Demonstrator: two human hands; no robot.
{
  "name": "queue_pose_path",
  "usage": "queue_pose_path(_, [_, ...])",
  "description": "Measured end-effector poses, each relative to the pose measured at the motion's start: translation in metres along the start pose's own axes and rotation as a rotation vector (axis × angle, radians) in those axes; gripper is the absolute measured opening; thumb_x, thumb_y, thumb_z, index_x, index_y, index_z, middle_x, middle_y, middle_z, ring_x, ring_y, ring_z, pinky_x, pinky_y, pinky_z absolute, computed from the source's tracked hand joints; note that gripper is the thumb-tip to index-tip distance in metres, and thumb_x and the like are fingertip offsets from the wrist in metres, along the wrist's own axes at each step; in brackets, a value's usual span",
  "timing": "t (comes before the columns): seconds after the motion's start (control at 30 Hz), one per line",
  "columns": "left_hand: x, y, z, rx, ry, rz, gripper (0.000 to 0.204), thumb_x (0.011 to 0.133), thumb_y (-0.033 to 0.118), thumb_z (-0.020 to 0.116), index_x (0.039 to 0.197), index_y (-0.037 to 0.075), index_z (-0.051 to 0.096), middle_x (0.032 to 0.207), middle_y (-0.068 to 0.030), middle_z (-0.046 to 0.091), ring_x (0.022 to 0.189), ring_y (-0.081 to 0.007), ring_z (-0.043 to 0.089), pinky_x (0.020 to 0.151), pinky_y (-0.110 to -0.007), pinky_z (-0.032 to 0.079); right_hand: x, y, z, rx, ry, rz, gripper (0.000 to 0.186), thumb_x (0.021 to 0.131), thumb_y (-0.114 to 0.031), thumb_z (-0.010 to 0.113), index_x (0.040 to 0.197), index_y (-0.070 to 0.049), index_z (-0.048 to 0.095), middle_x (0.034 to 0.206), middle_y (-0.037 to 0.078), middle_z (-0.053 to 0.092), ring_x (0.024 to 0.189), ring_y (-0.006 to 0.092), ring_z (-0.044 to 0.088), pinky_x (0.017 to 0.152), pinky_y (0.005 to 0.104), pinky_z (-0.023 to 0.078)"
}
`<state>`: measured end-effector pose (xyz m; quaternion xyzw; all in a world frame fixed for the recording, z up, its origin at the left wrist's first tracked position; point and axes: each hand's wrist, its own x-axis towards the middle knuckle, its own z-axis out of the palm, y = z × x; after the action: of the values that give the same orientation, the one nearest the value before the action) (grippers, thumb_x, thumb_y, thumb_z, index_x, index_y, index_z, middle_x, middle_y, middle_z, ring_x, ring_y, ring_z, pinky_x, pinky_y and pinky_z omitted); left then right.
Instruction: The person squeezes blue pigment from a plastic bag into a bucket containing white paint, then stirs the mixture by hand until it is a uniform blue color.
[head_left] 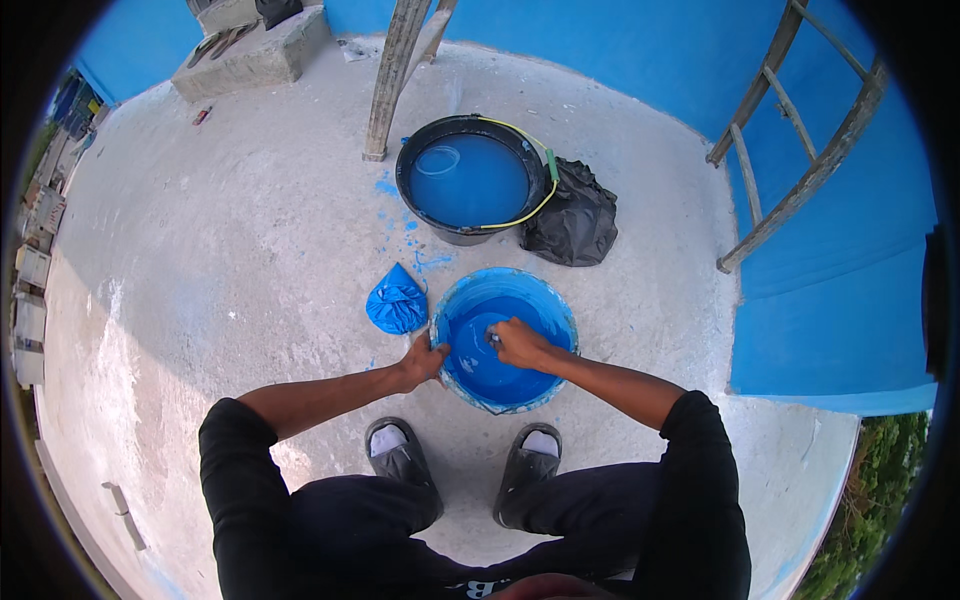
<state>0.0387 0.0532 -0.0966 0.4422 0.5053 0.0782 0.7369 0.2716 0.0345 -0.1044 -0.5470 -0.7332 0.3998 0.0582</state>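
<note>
A bucket of blue paint (pixel 568 312) stands on the concrete just ahead of my feet, its rim smeared pale and blue. My left hand (pixel 424 362) grips its left rim, thumb over the edge. Over the paint, my right hand (pixel 520 344) is closed around something I cannot make out, since the fingers cover it and any lower part is in the paint. Left of the bucket lies a blue plastic bag (pixel 397 302), bunched up. Farther off stands a black bucket (pixel 410 205) with a yellow wire handle, holding thinner blue liquid.
A crumpled black plastic bag (pixel 572 222) rests beside the black bucket. One wooden ladder (pixel 398 80) stands behind it; another wooden ladder (pixel 835 165) leans at the blue wall on the right. A concrete step (pixel 255 60) is at the far left. Blue splashes mark the floor.
</note>
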Motion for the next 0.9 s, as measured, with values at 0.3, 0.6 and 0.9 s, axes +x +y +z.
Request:
queue_pose_path(0.3, [-0.163, 0.071, 0.056, 0.162, 0.310, 0.301, 0.056, 0.093, 0.012, 0.051, 0.141, -0.004, 0.026, 0.127, -0.0241, 0.053, 0.118, -0.0318, 0.054, 0.101, -0.041, 0.043, -0.125, -0.185, -0.155, 0.492, 0.197, 0.154, 0.018, 0.084, -0.013, 0.068, 0.095, 0.002, 0.070, 0.064, 0.011, 0.067, 0.053, 0.0131, 0.062, 0.050, 0.0300, 0.048])
queue_pose_path(0.6, [-0.436, 0.255, 0.179, -0.189, 0.539, 0.219, 0.053, 0.092, 0.010, 0.052, 0.139, -0.004, 0.031, 0.131, -0.0264, 0.051, 0.124, -0.0381, 0.050, 0.105, -0.043, 0.039, -0.346, -0.379, -0.261, 1.081, 0.563, 0.397, 0.024, 0.093, -0.012, 0.059, 0.092, 0.011, 0.066, 0.089, 0.019, 0.069, 0.076, 0.0229, 0.070, 0.068, 0.0303, 0.061])
queue_pose_path(0.9, [-0.581, 0.286, 0.301, -0.198, 0.799, 0.322, 0.055, 0.088, 0.004, 0.052, 0.139, -0.005, 0.033, 0.134, -0.0276, 0.048, 0.125, -0.0391, 0.048, 0.105, -0.045, 0.038, -0.498, -0.469, -0.333, 0.440, 0.464, 0.246, 0.039, 0.094, -0.029, 0.060, 0.075, 0.005, 0.066, 0.062, 0.017, 0.066, 0.056, 0.0230, 0.069, 0.053, 0.0355, 0.051])
